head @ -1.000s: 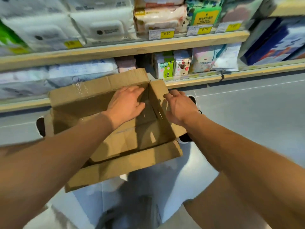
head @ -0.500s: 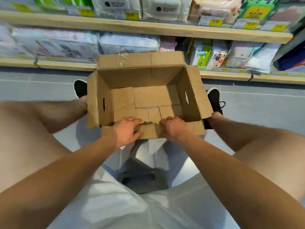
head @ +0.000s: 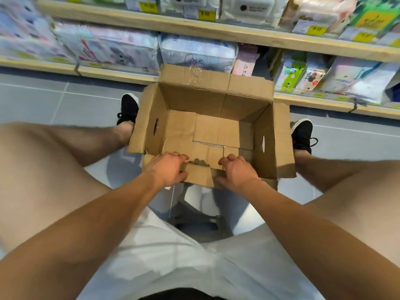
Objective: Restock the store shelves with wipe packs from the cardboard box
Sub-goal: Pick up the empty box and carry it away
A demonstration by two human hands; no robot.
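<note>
Both hands hold the near flap of the cardboard box. The left hand has its fingers curled over the flap's top edge, and the right hand grips the same flap just beside it. The box sits open on the gray floor, past the hands, between two black shoes. Beyond the box, wipe packs fill the store shelves.
</note>
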